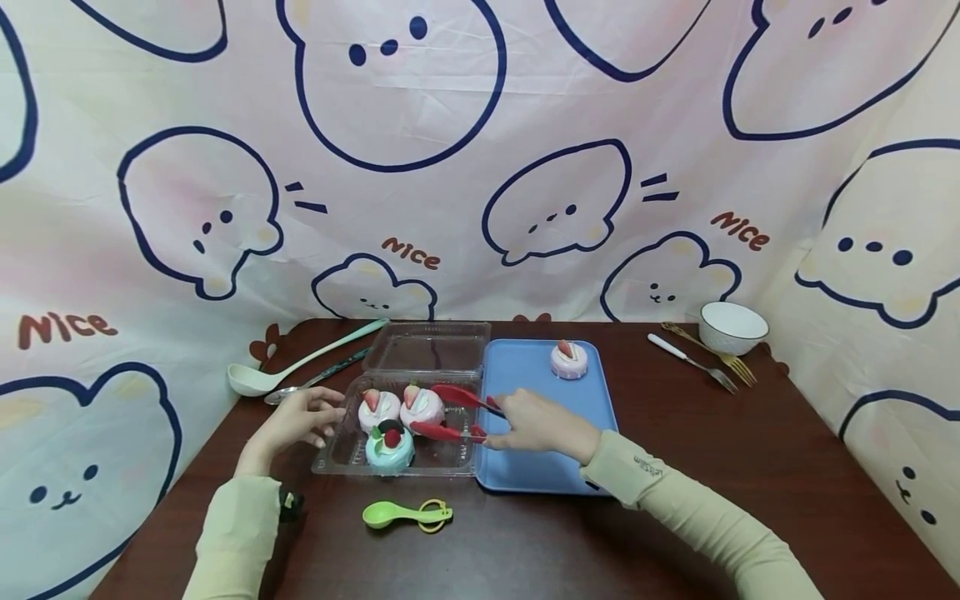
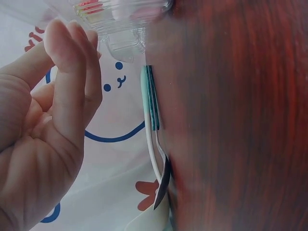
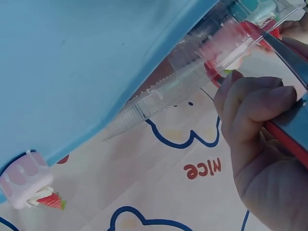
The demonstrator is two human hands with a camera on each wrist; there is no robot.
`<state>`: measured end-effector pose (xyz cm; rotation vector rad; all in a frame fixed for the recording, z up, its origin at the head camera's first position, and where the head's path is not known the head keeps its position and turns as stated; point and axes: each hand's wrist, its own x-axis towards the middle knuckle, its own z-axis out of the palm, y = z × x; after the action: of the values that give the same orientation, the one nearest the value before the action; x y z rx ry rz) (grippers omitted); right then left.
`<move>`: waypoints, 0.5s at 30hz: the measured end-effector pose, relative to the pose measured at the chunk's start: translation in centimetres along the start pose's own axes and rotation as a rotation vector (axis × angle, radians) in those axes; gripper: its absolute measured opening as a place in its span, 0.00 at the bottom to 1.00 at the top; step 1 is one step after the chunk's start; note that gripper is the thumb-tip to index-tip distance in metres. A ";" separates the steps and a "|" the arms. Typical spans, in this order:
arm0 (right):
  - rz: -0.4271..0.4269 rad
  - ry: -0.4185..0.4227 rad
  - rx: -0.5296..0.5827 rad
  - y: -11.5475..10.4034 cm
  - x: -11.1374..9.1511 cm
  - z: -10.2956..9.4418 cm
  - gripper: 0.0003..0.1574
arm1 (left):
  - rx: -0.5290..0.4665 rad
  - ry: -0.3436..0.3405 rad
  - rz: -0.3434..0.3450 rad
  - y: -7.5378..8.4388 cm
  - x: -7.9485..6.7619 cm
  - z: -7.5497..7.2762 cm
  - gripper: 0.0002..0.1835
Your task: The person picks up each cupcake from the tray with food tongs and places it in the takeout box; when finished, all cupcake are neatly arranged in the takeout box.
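Note:
My right hand grips red-tipped tongs. Their tips stand on either side of a pink cake with a strawberry inside the clear plastic box. A second pink cake and a mint-blue cake with a red berry on top sit beside it. At the box's left rim hovers my left hand, fingers loosely bent and holding nothing. In the right wrist view the tongs reach over the box wall from above the blue tray's edge.
Another pink cake sits at the back of the blue tray. A ladle and a spoon lie back left. A green measuring spoon lies in front. Two forks and a white bowl are back right.

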<state>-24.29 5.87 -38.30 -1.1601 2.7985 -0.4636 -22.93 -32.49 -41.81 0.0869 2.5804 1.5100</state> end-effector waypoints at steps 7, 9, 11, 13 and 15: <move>0.012 -0.011 0.007 -0.1 0.3 0.0 0.30 | 0.019 -0.011 -0.008 0.3 0.2 -0.1 0.23; 0.013 -0.013 0.013 -0.1 0.4 0.0 0.31 | 0.024 -0.011 -0.006 0.4 0.1 -0.2 0.23; 0.010 -0.014 0.017 -0.1 0.4 -0.1 0.31 | 0.022 -0.008 -0.008 0.4 0.0 -0.1 0.23; 0.007 -0.016 0.020 -0.1 0.4 -0.1 0.31 | 0.020 -0.009 -0.005 0.4 0.0 0.0 0.23; 0.008 -0.019 0.025 -0.2 0.3 -0.2 0.31 | 0.017 -0.009 -0.005 0.4 -0.1 0.0 0.23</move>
<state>-24.45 5.60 -38.04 -1.1415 2.7721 -0.4829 -22.86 -32.30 -41.47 0.0889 2.5844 1.4824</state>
